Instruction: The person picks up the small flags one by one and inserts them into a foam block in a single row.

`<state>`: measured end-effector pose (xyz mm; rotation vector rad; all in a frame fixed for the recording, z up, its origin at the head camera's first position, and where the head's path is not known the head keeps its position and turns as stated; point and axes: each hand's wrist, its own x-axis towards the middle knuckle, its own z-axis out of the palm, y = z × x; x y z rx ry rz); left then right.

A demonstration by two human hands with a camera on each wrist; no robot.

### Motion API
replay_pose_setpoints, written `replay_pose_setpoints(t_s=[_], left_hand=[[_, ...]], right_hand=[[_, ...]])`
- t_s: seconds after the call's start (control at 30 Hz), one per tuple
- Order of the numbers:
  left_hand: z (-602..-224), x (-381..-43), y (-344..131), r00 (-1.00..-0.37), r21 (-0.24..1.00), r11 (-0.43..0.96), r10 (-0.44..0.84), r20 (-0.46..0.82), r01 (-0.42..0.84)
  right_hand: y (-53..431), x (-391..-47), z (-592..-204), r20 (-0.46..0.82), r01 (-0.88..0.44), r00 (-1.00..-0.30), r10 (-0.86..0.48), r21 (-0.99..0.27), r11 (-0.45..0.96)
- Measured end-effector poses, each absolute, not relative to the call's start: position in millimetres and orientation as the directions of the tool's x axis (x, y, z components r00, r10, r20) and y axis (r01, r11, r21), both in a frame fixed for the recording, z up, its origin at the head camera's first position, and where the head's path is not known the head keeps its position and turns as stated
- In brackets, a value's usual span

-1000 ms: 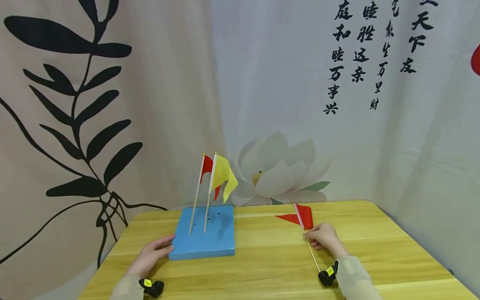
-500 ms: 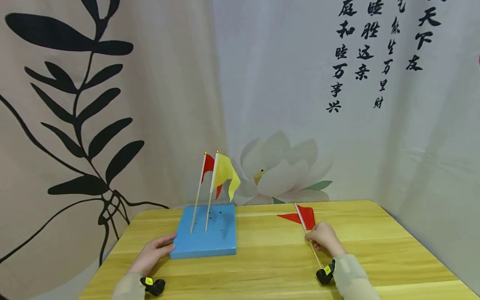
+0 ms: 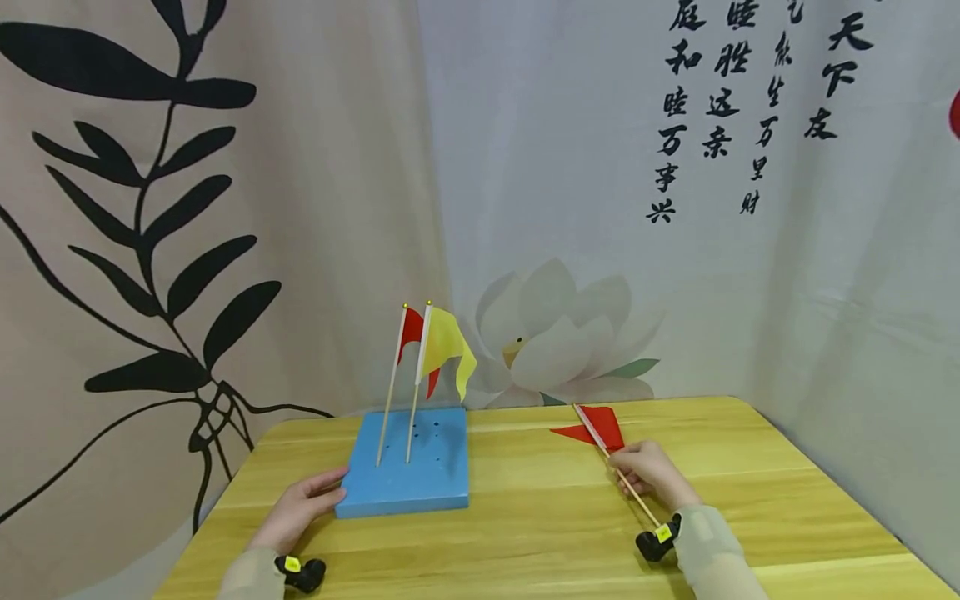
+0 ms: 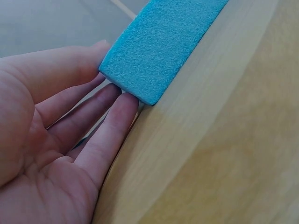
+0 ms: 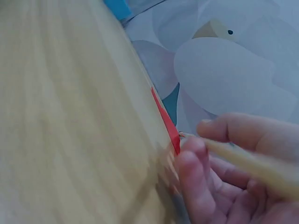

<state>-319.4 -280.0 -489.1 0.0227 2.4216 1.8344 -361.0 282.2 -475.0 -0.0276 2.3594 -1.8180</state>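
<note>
At the left side of a blue foam block (image 3: 431,487) rests my left hand (image 3: 296,508). In the left wrist view its fairly straight fingertips (image 4: 122,105) and thumb touch the end of the block. Two stick flags stand in the block, leaning slightly right: a red flag (image 3: 410,327) and a yellow flag (image 3: 444,343) partly in front of it. To the right, my right hand (image 3: 654,473) pinches the thin wooden stick of another red flag (image 3: 606,427), just below its cloth. This flag slants, top to the left. In the right wrist view the stick is blurred.
Several small dark holes (image 3: 437,435) show in the block's top. The block and hands are over a yellow wood-grain table (image 3: 525,533). Behind the table hangs a printed cloth (image 3: 540,167) with a plant, a lotus and writing.
The flag in my right hand has tilted further: its top went left and its lower end right. My left hand and the block stay together. The head view has shifted slightly.
</note>
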Motion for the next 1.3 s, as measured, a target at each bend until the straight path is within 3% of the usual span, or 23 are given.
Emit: replay_pose_setpoints(t_s=[0.2,0.5,0.93,1.3], left_hand=[[-492,-319,-280,-0.994,0.96,0.278,0.082,-0.07,-0.045],[-488,-320,-282,-0.994,0.958,0.28,0.074,-0.078,-0.054],[-487,-319,-280,-0.995,0.954,0.295,0.052,-0.083,-0.064],[-490,-320,-281,-0.996,0.959,0.281,0.071,-0.054,-0.032]], right_hand=[[281,-365,-480,-0.18,0.153,-0.973,-0.141,-0.971,0.183],[280,-369,-468,-0.135,0.124,-0.964,-0.228,-0.99,0.061],[260,-369,-406,0.042,-0.022,-0.972,-0.229,-0.996,-0.088],[239,-370,-353,0.155,-0.141,-0.977,-0.147,-0.984,-0.107]])
